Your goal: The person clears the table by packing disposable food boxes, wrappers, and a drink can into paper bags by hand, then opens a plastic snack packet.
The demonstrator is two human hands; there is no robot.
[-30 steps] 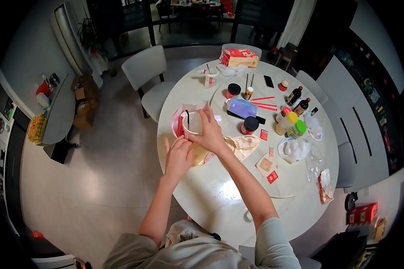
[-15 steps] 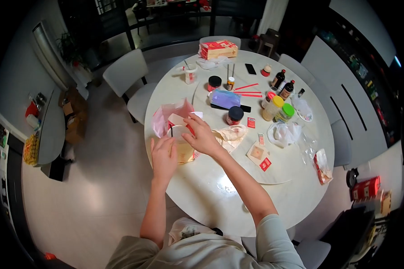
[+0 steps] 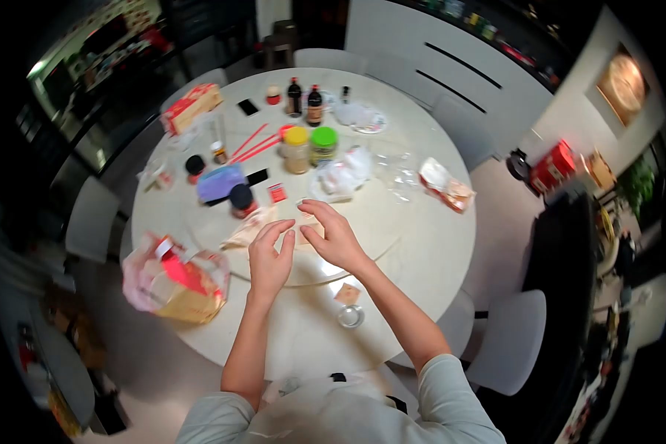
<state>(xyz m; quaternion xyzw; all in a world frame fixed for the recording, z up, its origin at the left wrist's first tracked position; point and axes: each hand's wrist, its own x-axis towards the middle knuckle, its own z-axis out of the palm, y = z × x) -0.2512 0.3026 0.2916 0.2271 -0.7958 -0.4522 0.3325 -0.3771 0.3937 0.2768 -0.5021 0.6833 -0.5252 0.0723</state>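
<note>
Both of my hands are raised over the near middle of the round white table [image 3: 414,244]. My left hand [image 3: 271,259] has its fingers and thumb apart, with nothing in it. Close by on the right, my right hand [image 3: 331,238] is also empty, its fingers curved and apart. Crumpled beige paper [image 3: 248,228] lies just beyond my left hand. A pink and yellow bag [image 3: 192,303] with red packaging stands at the left edge. A small clear round dish [image 3: 351,316] and a brown paper piece [image 3: 348,294] lie below my right hand.
Jars with yellow [image 3: 297,152] and green lids [image 3: 323,144], dark bottles [image 3: 314,107], a white plastic bag [image 3: 344,174] and red sticks [image 3: 257,148] stand or lie farther back. A torn food wrapper [image 3: 445,185] is at the right. Grey chairs [image 3: 507,340] surround the table.
The view has swung to the right. My hands have let go of the cup with the black straw and come away from the bag, which now sits left of them.
</note>
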